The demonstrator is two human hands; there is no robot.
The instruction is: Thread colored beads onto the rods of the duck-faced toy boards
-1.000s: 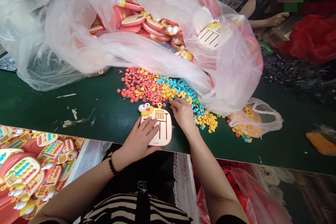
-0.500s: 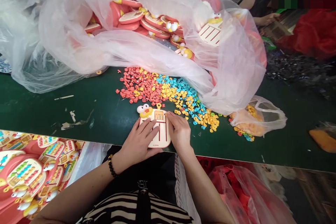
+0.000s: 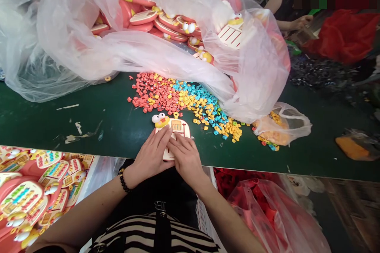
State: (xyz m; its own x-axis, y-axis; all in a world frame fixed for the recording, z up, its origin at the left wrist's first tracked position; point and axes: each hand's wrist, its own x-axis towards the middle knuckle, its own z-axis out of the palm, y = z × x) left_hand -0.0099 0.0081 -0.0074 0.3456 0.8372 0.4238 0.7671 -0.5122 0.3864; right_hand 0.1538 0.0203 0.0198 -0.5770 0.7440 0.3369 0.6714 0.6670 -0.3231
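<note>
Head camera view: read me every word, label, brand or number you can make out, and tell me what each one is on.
No text can be read clearly in this view.
Toy board under the left hand and right hand: any print is hidden or too small to read.
Toy boards piled at lower left: markings too small to read.
Metal emblem on the black strap: too blurred to read.

Black-and-white striped top (image 3: 136,232), black beaded bracelet (image 3: 123,180)

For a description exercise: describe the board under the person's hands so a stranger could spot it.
On the dark green table, find the heap of red, yellow and blue pieces. In front lies a cream-and-coral plastic board with a yellow bird head, the only board beneath left hand and right hand.
</note>
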